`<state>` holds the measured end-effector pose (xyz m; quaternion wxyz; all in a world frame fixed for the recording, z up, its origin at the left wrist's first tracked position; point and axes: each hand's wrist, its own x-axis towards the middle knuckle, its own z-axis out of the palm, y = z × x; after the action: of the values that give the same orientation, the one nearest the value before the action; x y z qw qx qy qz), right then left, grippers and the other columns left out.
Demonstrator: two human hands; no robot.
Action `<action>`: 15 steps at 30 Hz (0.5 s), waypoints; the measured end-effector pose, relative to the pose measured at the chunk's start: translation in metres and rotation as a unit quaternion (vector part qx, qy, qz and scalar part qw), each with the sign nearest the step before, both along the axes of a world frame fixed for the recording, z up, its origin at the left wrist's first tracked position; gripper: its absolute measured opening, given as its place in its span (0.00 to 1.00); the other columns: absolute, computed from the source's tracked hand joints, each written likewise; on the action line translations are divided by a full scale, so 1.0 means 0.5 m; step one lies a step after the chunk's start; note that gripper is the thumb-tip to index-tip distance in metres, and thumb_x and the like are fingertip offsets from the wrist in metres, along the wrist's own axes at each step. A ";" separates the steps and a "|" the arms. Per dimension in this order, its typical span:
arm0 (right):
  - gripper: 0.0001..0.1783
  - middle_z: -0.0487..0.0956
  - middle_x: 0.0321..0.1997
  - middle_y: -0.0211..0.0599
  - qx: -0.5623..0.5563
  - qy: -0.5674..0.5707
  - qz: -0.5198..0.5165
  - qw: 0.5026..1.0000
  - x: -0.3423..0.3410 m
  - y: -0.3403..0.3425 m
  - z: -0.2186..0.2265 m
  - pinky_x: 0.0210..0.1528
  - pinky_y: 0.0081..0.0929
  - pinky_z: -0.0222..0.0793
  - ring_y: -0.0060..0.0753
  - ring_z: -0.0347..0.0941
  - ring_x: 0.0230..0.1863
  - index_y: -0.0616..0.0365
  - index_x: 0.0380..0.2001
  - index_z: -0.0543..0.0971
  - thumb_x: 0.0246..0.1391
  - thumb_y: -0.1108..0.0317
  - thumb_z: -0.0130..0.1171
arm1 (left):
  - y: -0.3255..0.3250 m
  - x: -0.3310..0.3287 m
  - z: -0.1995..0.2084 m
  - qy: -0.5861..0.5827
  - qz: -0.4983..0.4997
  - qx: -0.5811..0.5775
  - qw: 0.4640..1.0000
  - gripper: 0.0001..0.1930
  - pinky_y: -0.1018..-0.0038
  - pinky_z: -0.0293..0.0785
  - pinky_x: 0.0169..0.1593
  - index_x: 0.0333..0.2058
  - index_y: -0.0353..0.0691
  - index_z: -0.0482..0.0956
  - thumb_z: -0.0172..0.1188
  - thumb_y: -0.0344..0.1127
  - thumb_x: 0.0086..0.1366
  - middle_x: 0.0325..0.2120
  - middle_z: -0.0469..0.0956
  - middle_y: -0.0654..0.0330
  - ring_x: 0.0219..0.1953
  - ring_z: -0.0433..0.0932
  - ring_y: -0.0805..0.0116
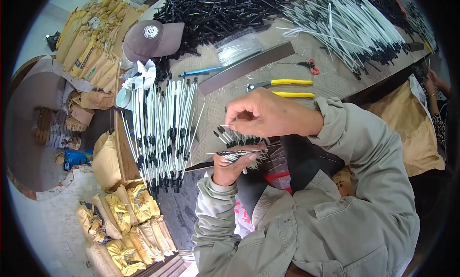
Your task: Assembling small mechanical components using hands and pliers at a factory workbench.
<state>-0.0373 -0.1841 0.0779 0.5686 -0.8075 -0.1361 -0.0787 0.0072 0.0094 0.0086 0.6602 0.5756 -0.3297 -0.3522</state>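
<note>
My left hand (229,170) is closed round a bundle of thin white rods with black ends (221,133), held at the table's near edge. A thin, wire-like piece (218,153) lies across the top of that hand. Just above the bundle's black tips, my right hand (266,113) is closed with thumb and forefinger pinched together. Something small and thin seems to be at its fingertips, too fine to name. To the left of my hands, a spread row of similar white rods with black parts (165,119) hangs over the table edge.
Yellow-handled pliers (292,82), red-handled snips (312,66), a metal bar (249,68), a blue pen (201,71) and a clear bag (238,47) lie beyond my hands. Farther back are a cap (152,40), black parts (215,11) and white rods (350,28). Someone's hands (437,83) show far right.
</note>
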 end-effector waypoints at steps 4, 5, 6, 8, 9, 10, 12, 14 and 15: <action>0.07 0.73 0.18 0.32 -0.012 -0.019 0.011 1.000 0.002 -0.004 0.007 0.21 0.20 0.59 0.16 0.63 0.19 0.66 0.28 0.76 0.50 0.71 0.57 | 0.001 0.002 -0.005 0.005 -0.012 -0.018 1.000 0.10 0.73 0.73 0.47 0.39 0.25 0.78 0.58 0.21 0.57 0.37 0.79 0.49 0.41 0.78 0.64; 0.07 0.74 0.18 0.33 -0.016 -0.038 0.017 0.999 0.003 -0.006 0.007 0.21 0.21 0.59 0.16 0.64 0.19 0.66 0.28 0.76 0.49 0.72 0.58 | -0.001 0.004 -0.002 -0.007 -0.011 -0.012 1.000 0.10 0.68 0.73 0.48 0.38 0.24 0.77 0.58 0.22 0.56 0.36 0.79 0.45 0.41 0.78 0.59; 0.07 0.74 0.18 0.33 -0.014 -0.037 0.016 0.999 0.004 -0.007 0.006 0.21 0.21 0.59 0.16 0.64 0.19 0.66 0.28 0.76 0.49 0.72 0.58 | -0.001 0.005 -0.001 -0.018 -0.011 -0.006 1.000 0.10 0.63 0.72 0.49 0.37 0.23 0.77 0.59 0.23 0.55 0.35 0.78 0.41 0.41 0.79 0.54; 0.07 0.75 0.19 0.35 -0.028 -0.032 0.018 0.999 0.006 -0.008 0.005 0.21 0.21 0.59 0.17 0.64 0.19 0.66 0.27 0.76 0.49 0.71 0.58 | -0.001 0.002 -0.002 -0.013 -0.012 -0.012 1.000 0.10 0.63 0.72 0.50 0.37 0.23 0.77 0.59 0.23 0.56 0.35 0.78 0.41 0.41 0.79 0.54; 0.07 0.75 0.19 0.35 -0.027 -0.031 0.018 0.999 0.007 -0.006 0.003 0.21 0.21 0.59 0.17 0.64 0.19 0.66 0.27 0.76 0.49 0.71 0.58 | -0.001 0.001 -0.002 -0.009 -0.011 -0.019 1.000 0.10 0.63 0.72 0.50 0.37 0.23 0.77 0.59 0.23 0.56 0.35 0.78 0.41 0.42 0.78 0.53; 0.07 0.75 0.19 0.35 -0.013 -0.030 0.021 0.999 0.009 -0.004 0.000 0.21 0.21 0.60 0.17 0.65 0.20 0.65 0.28 0.77 0.50 0.70 0.58 | 0.000 0.002 -0.003 -0.009 -0.012 -0.018 1.000 0.10 0.63 0.72 0.50 0.37 0.23 0.77 0.59 0.23 0.56 0.35 0.78 0.41 0.42 0.78 0.53; 0.08 0.76 0.20 0.34 0.001 -0.029 0.025 0.999 0.011 0.000 0.001 0.22 0.21 0.60 0.17 0.66 0.21 0.65 0.29 0.77 0.51 0.70 0.58 | 0.002 0.004 -0.008 -0.007 -0.021 -0.029 0.999 0.10 0.62 0.73 0.50 0.36 0.24 0.77 0.59 0.23 0.55 0.35 0.78 0.40 0.42 0.78 0.52; 0.10 0.78 0.25 0.36 -0.011 0.032 0.037 0.999 0.010 0.002 0.008 0.27 0.19 0.65 0.17 0.70 0.25 0.66 0.33 0.78 0.52 0.69 0.57 | 0.003 0.007 -0.011 -0.014 -0.022 -0.026 0.999 0.10 0.62 0.73 0.49 0.35 0.24 0.77 0.59 0.24 0.55 0.35 0.78 0.40 0.41 0.79 0.52; 0.10 0.78 0.25 0.36 -0.010 0.032 0.037 0.999 0.011 0.002 0.002 0.27 0.19 0.65 0.17 0.70 0.25 0.66 0.33 0.78 0.52 0.69 0.57 | 0.004 0.008 -0.012 -0.021 -0.024 -0.024 0.999 0.09 0.62 0.73 0.49 0.35 0.24 0.77 0.60 0.24 0.55 0.35 0.78 0.39 0.41 0.79 0.51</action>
<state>-0.0317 -0.1832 0.0790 0.5673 -0.8094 -0.1487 -0.0306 0.0111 0.0116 0.0024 0.6579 0.5589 -0.3657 -0.3480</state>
